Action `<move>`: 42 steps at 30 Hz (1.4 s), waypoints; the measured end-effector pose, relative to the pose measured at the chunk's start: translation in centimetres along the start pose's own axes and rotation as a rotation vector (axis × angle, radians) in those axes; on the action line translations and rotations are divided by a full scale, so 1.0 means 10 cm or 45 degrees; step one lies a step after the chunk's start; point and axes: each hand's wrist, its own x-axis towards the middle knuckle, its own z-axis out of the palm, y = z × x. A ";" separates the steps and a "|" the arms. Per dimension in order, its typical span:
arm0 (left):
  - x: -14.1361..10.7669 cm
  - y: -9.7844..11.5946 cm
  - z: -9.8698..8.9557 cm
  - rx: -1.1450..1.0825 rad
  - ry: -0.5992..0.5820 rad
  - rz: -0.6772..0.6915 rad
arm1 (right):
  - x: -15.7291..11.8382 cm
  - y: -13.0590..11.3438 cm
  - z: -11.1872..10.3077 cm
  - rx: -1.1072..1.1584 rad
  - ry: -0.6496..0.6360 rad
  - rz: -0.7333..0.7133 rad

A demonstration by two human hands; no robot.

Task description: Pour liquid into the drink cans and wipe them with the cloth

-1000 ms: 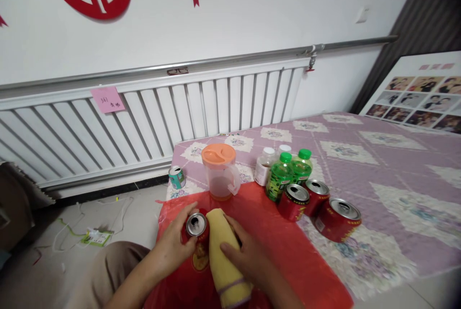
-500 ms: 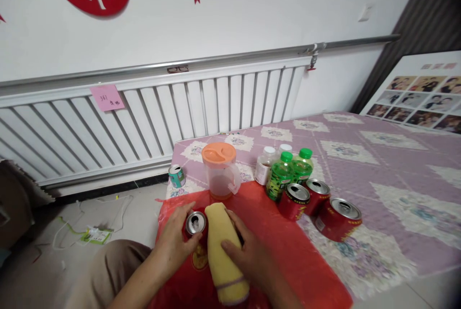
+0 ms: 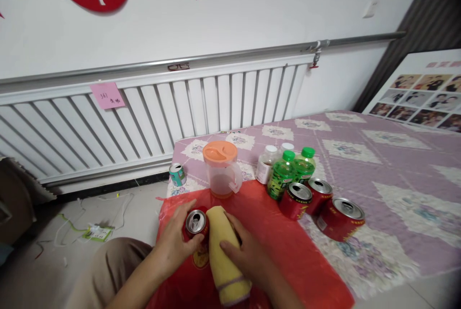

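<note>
My left hand (image 3: 175,239) is wrapped round a red can (image 3: 196,223) with an opened silver top, which stands upright on the red plastic sheet (image 3: 288,251). Just right of the can lies a rolled yellow cloth (image 3: 225,256), its far end close beside the can. My right hand (image 3: 248,253) grips the cloth from the right, thumb on top and fingers along its far side. Beyond both hands stands a clear pitcher (image 3: 221,177) with an orange lid.
Right of the pitcher stand two green-capped bottles (image 3: 282,177), white-capped bottles (image 3: 265,167) and three red cans (image 3: 340,220). A teal can (image 3: 177,175) stands at the table's left edge. Behind the table is a white radiator (image 3: 223,102).
The view has shifted slightly. Both hands keep their holds on the can and the cloth, with hardly any movement.
</note>
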 end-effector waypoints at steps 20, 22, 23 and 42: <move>0.00 -0.03 -0.02 -0.137 -0.165 -0.028 | 0.02 0.04 0.01 -0.028 -0.039 0.000; -0.01 -0.07 0.02 -0.061 -0.053 0.001 | 0.01 0.01 0.00 -0.015 -0.032 -0.004; -0.02 -0.09 0.05 -0.018 0.010 0.011 | 0.00 0.00 0.00 -0.005 -0.026 -0.007; -0.01 -0.03 -0.01 -0.094 -0.123 -0.034 | 0.00 0.02 0.01 -0.040 -0.045 0.002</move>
